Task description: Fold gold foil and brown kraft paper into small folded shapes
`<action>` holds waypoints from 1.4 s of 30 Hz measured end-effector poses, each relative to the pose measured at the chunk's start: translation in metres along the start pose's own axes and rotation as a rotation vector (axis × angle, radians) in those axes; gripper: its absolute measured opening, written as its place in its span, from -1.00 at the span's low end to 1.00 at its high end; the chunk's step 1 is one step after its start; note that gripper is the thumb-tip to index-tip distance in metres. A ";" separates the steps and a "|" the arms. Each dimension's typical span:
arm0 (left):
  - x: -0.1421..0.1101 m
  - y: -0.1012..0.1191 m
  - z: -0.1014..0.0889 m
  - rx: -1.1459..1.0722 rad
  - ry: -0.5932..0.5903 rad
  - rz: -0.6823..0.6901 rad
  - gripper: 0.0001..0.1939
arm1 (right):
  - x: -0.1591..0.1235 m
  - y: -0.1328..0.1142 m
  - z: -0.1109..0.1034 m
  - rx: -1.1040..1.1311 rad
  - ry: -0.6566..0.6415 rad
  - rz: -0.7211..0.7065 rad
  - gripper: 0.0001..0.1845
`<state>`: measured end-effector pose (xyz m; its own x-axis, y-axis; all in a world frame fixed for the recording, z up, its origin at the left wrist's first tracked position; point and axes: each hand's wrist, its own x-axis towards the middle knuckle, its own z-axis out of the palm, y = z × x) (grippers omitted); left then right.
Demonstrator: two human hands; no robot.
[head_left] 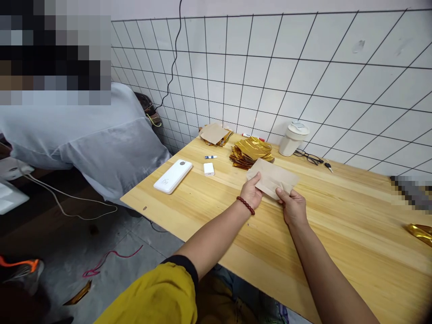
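A flat sheet of brown paper [274, 174] is held above the wooden table [337, 216] between both hands. My left hand [253, 191], with a dark red bead bracelet [245, 205] at the wrist, pinches its left end, thumb on top. At the lower right edge, my right hand [293, 204] is closed on the same sheet, its thumb pressing from above. Just behind the sheet lies a pile of shiny gold foil sheets [251, 150]. Further left at the back, a second pile is topped by a brown paper sheet [215, 133].
On the table's left are a white power bank [173, 176], a white charger block [209, 169] and a small blue-and-white tube [211, 157]. Along the wall stand a lidded cup [292, 139], glasses [308, 156] and a key [328, 167]. A person in a grey shirt [111, 135] is at left.
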<state>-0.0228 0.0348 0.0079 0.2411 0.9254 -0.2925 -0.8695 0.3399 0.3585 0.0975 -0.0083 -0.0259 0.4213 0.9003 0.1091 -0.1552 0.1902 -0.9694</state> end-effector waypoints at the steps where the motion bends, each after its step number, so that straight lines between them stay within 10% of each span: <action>1: 0.000 0.002 0.001 -0.016 0.032 -0.002 -0.78 | 0.001 0.001 -0.001 0.019 0.010 0.002 -0.65; 26: 0.005 0.009 -0.001 -0.048 0.125 -0.029 -0.84 | 0.008 0.010 -0.002 0.131 0.122 -0.023 -0.55; 33: -0.004 -0.005 -0.005 0.100 -0.148 -0.026 -0.65 | 0.003 0.003 0.001 0.034 0.081 -0.032 -0.56; 42: -0.008 -0.012 -0.007 0.188 -0.140 0.020 -0.69 | 0.000 -0.012 0.004 0.174 0.012 0.032 -0.61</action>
<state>-0.0167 0.0220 -0.0001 0.2939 0.9419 -0.1624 -0.7823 0.3346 0.5254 0.0961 -0.0090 -0.0131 0.4244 0.9023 0.0754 -0.3208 0.2278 -0.9193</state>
